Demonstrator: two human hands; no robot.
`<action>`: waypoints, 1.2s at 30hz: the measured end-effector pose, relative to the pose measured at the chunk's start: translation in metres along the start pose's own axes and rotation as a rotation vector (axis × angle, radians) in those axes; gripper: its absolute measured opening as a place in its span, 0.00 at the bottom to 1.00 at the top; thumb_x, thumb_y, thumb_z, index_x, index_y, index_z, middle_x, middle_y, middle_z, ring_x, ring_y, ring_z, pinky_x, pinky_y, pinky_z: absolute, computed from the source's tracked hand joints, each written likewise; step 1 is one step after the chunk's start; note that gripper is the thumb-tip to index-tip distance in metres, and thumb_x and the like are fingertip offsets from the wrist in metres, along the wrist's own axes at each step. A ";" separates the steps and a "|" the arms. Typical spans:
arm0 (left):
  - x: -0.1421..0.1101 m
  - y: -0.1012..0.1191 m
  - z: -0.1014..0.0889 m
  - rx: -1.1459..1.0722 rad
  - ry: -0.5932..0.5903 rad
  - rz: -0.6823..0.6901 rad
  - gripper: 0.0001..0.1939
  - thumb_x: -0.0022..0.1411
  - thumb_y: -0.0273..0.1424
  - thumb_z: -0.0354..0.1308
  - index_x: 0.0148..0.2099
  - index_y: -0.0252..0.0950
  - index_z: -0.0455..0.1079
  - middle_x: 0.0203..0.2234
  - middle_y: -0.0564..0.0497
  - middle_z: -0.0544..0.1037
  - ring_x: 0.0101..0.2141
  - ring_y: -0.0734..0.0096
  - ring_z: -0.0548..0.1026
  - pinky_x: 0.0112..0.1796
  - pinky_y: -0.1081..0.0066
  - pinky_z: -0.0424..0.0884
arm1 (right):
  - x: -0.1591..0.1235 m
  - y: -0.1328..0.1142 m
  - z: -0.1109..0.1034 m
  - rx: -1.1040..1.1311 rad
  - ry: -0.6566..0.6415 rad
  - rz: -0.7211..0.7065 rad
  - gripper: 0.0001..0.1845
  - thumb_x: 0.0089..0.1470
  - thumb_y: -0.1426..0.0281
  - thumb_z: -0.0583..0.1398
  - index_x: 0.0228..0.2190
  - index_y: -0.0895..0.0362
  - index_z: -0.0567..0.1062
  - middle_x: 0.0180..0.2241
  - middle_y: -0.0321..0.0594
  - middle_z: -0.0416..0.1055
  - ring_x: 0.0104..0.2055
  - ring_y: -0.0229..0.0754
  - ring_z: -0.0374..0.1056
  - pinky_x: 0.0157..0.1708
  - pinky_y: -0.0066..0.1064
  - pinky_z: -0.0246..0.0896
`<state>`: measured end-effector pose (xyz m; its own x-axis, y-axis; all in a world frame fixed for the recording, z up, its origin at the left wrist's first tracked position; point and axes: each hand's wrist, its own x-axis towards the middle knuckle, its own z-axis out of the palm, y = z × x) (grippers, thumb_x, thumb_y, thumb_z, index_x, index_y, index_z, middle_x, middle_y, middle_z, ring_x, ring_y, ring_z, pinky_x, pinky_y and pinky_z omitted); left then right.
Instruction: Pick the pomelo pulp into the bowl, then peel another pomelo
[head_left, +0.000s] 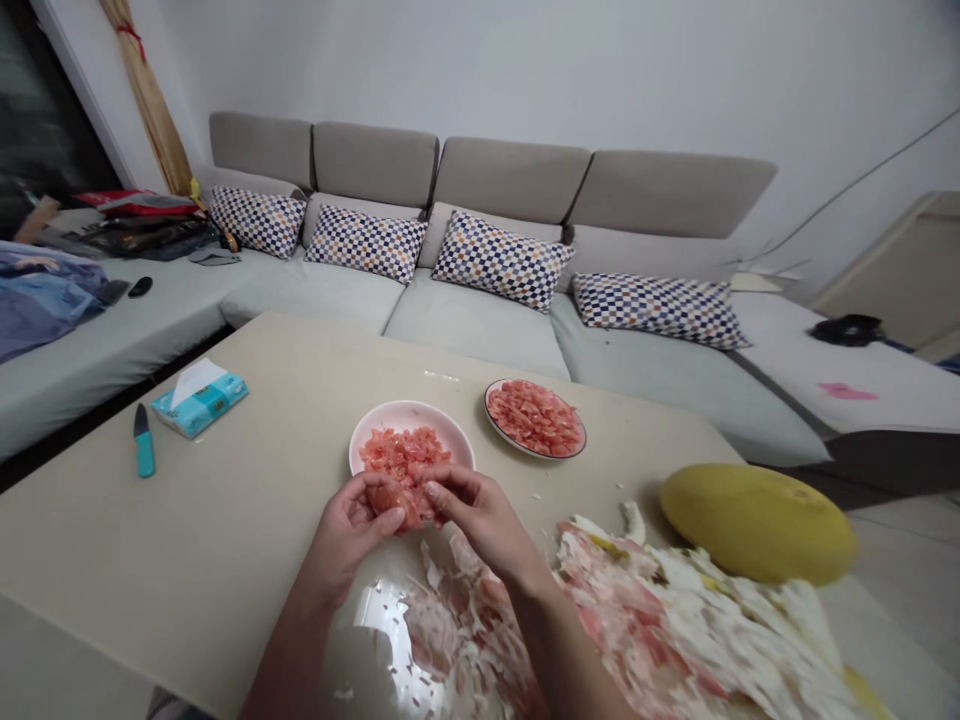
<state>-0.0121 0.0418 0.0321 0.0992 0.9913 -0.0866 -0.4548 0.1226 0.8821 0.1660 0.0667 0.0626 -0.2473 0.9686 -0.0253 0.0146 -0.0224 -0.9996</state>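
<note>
Left hand is curling partly closed, thumb on one side and fingers on the other, and is holding a piece of pink fruit. Right hand is meeting it from the other side, its thumb and forefinger bending close together at the edge of the piece; I cannot tell whether they are pinching a bit of it. The piece is sitting between the two hands, over the near rim of a white bowl, and the fingers are hiding part of that rim. Loose pink pulp is filling the bowl's middle.

Just beyond the bowl, to the right, a dark-rimmed plate is carrying a broad mound of similar pulp. Nearer and further right, a heap of peel, white and pink, is spreading over the bench; the right forearm is crossing above it and blocking part of it from sight. Behind the heap, close against it, a large yellow fruit is lying on its side. Well apart on the left, a blue tissue pack is resting with one sheet sticking up, and a knife with a turquoise handle is lying just beside it. Past the bench, patterned cushions are leaning along a grey sofa.
</note>
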 end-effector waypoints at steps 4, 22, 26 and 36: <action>0.001 -0.001 -0.001 -0.049 -0.019 -0.007 0.20 0.49 0.33 0.72 0.43 0.36 0.71 0.33 0.50 0.79 0.32 0.71 0.76 0.37 0.72 0.71 | 0.001 0.001 0.003 0.074 -0.010 0.004 0.19 0.49 0.54 0.67 0.35 0.56 0.79 0.27 0.35 0.72 0.27 0.36 0.65 0.29 0.29 0.63; 0.000 0.013 -0.003 -0.184 0.049 0.061 0.22 0.49 0.33 0.72 0.45 0.36 0.69 0.35 0.51 0.75 0.30 0.74 0.74 0.33 0.72 0.74 | 0.009 0.011 0.002 0.226 0.134 -0.089 0.21 0.51 0.52 0.66 0.37 0.55 0.74 0.25 0.33 0.66 0.28 0.37 0.62 0.31 0.30 0.60; 0.006 0.017 0.001 -0.037 0.089 0.079 0.19 0.52 0.35 0.69 0.45 0.39 0.71 0.39 0.51 0.74 0.34 0.71 0.74 0.35 0.69 0.76 | 0.010 0.013 -0.001 0.200 0.088 -0.070 0.21 0.51 0.53 0.66 0.39 0.54 0.75 0.29 0.34 0.68 0.30 0.37 0.64 0.34 0.29 0.61; 0.012 0.002 0.020 0.348 0.131 0.241 0.03 0.54 0.32 0.65 0.33 0.39 0.77 0.36 0.48 0.75 0.39 0.61 0.74 0.30 0.72 0.72 | 0.008 0.016 -0.003 0.140 0.001 -0.024 0.19 0.52 0.53 0.65 0.39 0.54 0.76 0.34 0.36 0.71 0.32 0.37 0.65 0.34 0.29 0.61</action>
<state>0.0060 0.0526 0.0425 -0.0966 0.9900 0.1027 -0.1234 -0.1143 0.9858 0.1672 0.0751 0.0464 -0.2451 0.9695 -0.0015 -0.1270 -0.0337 -0.9913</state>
